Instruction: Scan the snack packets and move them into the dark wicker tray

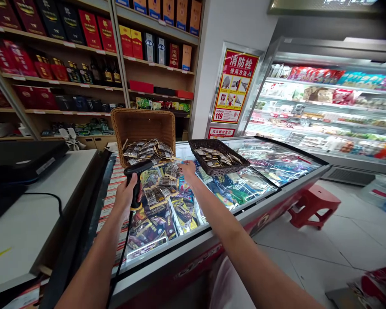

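Note:
My left hand (128, 193) is wrapped round the grip of a black corded barcode scanner (137, 189), its head pointing to the right. My right hand (188, 168) has its fingers pinched at the edge of a small clear packet (173, 170) with dark contents. More such packets (161, 192) lie spread on the freezer's glass top below. Behind the scanner, a tan wicker basket (143, 118) rests tilted with its opening towards me and a heap of packets inside. To the right of my right hand, a dark woven basket (223, 169) holds more packets.
The chest freezer (266, 189) shows bagged goods through its glass. A counter (61, 189) with a black device stands at the left. Shelves (83, 83) of boxes and bottles line the back. A red stool (317, 204) and a lit display fridge (324, 103) are at the right.

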`<move>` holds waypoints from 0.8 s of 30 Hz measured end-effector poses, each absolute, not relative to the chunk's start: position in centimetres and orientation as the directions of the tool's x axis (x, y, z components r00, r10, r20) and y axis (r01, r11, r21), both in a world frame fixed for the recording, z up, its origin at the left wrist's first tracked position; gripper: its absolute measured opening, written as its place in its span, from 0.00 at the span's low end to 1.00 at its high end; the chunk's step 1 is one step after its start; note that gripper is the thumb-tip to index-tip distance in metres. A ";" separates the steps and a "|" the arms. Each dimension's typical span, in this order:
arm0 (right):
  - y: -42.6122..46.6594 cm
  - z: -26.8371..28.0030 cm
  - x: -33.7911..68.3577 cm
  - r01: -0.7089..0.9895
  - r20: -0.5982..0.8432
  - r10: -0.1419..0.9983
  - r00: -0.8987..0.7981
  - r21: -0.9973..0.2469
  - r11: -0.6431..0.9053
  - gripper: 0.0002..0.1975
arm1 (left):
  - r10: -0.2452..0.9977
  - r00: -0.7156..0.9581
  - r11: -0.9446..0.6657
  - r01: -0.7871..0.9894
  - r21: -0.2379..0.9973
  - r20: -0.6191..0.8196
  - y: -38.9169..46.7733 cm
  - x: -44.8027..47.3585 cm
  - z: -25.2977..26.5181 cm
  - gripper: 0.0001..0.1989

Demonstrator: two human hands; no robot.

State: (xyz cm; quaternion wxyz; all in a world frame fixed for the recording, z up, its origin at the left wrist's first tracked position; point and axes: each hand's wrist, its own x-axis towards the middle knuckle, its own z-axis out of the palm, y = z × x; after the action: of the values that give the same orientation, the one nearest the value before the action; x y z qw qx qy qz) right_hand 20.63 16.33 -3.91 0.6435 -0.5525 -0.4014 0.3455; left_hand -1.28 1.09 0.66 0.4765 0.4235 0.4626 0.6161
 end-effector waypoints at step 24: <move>12.2 -2.5 22.5 -0.371 0.099 0.926 0.364 -0.897 0.242 0.11 | 0.975 0.076 -0.217 0.162 0.962 0.207 0.3 -0.3 -0.4 0.23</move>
State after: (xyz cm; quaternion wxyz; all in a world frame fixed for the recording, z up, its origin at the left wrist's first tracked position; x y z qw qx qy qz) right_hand 22.52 12.23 -2.51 0.7136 -0.4157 -0.3340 0.4543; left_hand -0.34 0.31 -0.36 0.4134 0.6058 0.4695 0.4916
